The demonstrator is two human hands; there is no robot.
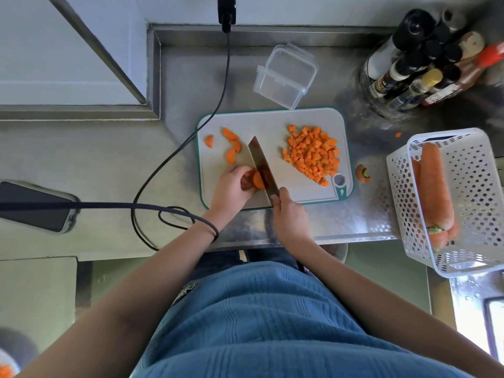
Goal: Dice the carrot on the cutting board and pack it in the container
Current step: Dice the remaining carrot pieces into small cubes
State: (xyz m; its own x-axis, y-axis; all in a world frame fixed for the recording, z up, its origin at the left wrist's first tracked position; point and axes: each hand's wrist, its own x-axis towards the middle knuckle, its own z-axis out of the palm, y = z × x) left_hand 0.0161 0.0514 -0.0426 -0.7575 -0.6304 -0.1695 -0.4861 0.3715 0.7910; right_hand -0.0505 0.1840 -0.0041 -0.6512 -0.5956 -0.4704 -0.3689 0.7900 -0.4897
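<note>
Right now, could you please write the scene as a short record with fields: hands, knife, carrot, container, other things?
left hand: holds the carrot piece on the board
right hand: grips the knife, blade against the piece
diced carrot: pile on the board's right side
slices: four half-rounds left of the blade
container: open, empty, behind the board
basket: at right, whole carrots inside
carrot end: on the counter beside the board
</note>
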